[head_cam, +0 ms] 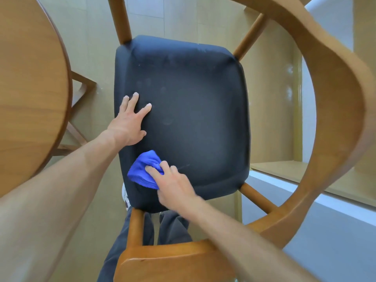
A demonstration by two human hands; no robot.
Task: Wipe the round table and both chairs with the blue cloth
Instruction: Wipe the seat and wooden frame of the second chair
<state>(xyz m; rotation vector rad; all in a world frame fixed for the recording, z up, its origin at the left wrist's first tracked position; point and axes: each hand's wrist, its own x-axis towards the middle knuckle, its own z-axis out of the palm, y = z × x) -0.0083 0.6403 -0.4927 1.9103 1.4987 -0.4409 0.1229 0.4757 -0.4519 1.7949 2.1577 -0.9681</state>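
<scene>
Fig.: your L hand [130, 121], fingers flat, steadies the chair seat [189, 110] w/ pressure; R hand [173, 180] bunches blue cloth [143, 169] to scrub near edge.

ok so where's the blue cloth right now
The blue cloth is bunched under the right hand on the near-left corner of the dark chair seat, below the left hand.

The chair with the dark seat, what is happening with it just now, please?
A person leans over a wooden chair and wipes its dark seat cushion. The right hand holds a bunched blue cloth on the near left part of the cushion. The left hand rests flat on the cushion, fingers spread. The round table stands to the left.
</scene>
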